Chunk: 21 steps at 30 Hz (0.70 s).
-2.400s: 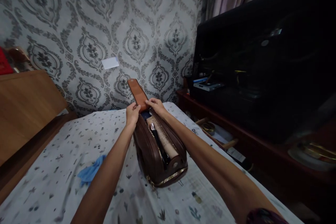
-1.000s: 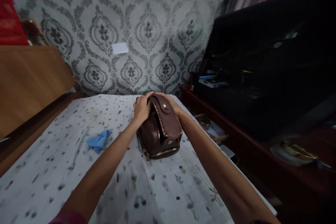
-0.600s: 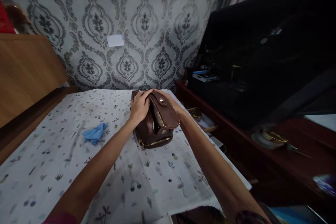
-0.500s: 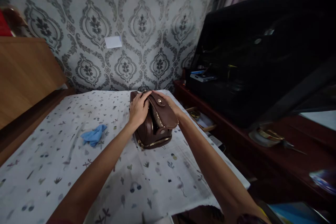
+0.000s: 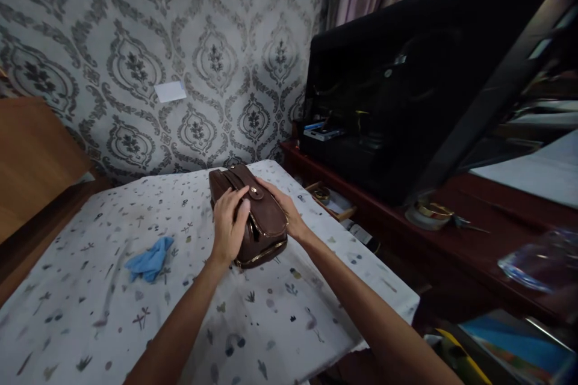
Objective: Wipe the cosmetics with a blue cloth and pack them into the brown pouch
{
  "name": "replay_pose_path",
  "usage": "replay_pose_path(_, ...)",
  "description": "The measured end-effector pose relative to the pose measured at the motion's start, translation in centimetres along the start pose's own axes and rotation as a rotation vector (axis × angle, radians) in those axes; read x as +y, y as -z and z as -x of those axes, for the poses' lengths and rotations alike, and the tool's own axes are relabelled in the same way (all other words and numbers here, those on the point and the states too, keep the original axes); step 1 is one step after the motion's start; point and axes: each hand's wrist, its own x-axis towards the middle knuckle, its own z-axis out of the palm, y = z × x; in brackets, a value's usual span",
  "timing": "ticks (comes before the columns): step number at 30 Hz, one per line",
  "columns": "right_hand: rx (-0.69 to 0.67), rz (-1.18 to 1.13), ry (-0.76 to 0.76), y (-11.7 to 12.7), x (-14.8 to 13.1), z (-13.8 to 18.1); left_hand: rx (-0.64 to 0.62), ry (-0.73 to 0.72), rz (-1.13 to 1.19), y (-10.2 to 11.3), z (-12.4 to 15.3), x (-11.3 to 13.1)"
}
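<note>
A brown leather bag (image 5: 271, 212) with gold-coloured zips lies on the patterned white cloth (image 5: 180, 313). Its flap, with a tab and metal stud, lies over the top, and a gap shows beneath the flap's near left edge. My left hand (image 5: 229, 222) grips the bag's left side, its fingers reaching over the top towards the stud. Along the right side, my right hand (image 5: 284, 207) holds the bag, with some fingers hidden behind it. A crumpled blue cloth (image 5: 150, 260) lies apart, left of the bag.
A large black television (image 5: 383, 84) stands on a dark red cabinet (image 5: 474, 234) to the right. On that cabinet is a roll of tape (image 5: 431, 213). A small tray (image 5: 332, 201) sits beyond the table's right edge. Wooden furniture (image 5: 40, 156) borders the left.
The bag's flap has come down, narrowing the opening. My left hand has shifted back from the bag's far end to its left side near the stud. The view has turned right.
</note>
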Motion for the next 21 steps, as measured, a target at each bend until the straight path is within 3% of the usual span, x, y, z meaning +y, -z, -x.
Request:
replay_pose_path(6,0.067,-0.026,0.0,-0.5,-0.3,1.2,-0.116,-0.04,-0.156,-0.6,1.2,0.4)
replay_pose_path(16,0.285,-0.124,-0.135,-0.9,0.2,2.8,-0.075,-0.053,-0.138,-1.1,1.4,0.0)
replay_pose_path(21,0.236,-0.047,-0.104,-0.8,-0.3,3.4,-0.049,-0.078,-0.158,-1.3,1.6,-0.3)
